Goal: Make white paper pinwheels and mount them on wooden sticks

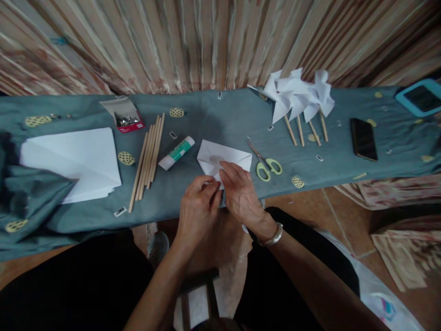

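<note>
A folded piece of white paper [225, 154] with creases lies near the front edge of the cloth-covered table. My left hand [200, 204] pinches its near corner, thumb and forefinger bent together. From the right, my right hand [241, 193] bears on the same part with its fingers close together; its thumb is mostly hidden. Green-handled scissors [263, 163] lie just right of the paper, blades pointing away. On the left rests a glue stick [177, 152] with a green and white label.
Several wooden sticks [147, 161], an opened box of metal pins [127, 120] and a stack of white paper [86, 156] lie left. Several paper pinwheels on sticks [299, 94], a black phone [363, 139] and a blue-framed device [422, 97] lie right. A curtain [193, 46] hangs behind.
</note>
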Demonstrator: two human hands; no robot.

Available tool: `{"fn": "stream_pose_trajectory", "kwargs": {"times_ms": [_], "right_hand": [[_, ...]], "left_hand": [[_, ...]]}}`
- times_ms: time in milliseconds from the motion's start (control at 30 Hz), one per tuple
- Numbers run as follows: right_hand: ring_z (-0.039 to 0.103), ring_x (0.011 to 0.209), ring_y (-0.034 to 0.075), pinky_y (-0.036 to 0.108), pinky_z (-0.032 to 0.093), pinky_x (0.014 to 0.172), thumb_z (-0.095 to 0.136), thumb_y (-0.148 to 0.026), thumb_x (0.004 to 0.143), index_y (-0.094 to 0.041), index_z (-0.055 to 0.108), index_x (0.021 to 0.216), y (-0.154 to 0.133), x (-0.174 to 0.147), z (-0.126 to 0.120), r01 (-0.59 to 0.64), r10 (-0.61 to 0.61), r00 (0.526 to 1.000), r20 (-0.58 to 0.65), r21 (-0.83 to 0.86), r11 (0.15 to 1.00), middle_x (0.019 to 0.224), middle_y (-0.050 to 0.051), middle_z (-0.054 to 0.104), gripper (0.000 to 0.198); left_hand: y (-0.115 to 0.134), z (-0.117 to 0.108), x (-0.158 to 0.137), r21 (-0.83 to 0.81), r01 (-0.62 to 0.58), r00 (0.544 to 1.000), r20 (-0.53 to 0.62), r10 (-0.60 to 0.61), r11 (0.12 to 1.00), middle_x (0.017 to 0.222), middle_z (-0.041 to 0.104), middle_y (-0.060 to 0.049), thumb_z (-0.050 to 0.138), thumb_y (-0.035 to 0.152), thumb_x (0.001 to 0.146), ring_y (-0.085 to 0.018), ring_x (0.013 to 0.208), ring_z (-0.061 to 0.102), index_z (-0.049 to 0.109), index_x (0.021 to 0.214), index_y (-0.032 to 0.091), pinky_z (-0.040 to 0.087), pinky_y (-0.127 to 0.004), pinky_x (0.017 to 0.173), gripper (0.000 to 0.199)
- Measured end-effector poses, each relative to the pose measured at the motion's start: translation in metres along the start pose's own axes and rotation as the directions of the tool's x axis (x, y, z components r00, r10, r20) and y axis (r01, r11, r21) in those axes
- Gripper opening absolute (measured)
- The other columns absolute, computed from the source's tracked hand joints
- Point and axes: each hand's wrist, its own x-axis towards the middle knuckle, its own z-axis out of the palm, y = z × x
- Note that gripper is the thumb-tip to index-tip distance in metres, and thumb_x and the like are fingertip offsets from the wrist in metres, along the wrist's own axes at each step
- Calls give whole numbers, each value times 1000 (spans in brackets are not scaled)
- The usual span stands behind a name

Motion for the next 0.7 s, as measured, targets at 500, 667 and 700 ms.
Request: {"fn": "stream_pose_trajectory", "kwargs": {"times_ms": [500, 667, 700], "right_hand": [[46, 123, 29, 47, 42, 102, 40, -6, 86, -9, 59, 117, 1, 4, -11, 50, -50, 999, -7, -15, 999, 135, 17, 53, 37], [46, 125, 26, 47, 42, 103, 33, -7, 87, -14, 54, 127, 18, 3, -16, 41, -36, 989, -142, 32, 999, 136, 14, 53, 45], [47, 124, 27, 48, 41, 103, 33, -8, 88, -15, 54, 127, 23, 3, -18, 24, -19, 984, -174, 24, 999, 135, 14, 54, 45]], "left_hand": [[-7, 3, 1, 42, -71, 997, -4, 71, 997, 97, 65, -9, 56, 14, 85, -20, 85, 64, 66, 94, 15, 55, -34, 78, 14], [-8, 2, 2, 55, -87, 996, 7, 87, 995, 99, 65, -8, 58, 14, 85, -20, 88, 65, 67, 97, 17, 55, -34, 80, 16], [-8, 1, 2, 62, -93, 996, 6, 93, 994, 99, 65, -8, 58, 14, 84, -20, 88, 65, 67, 97, 17, 55, -34, 80, 15]]}}
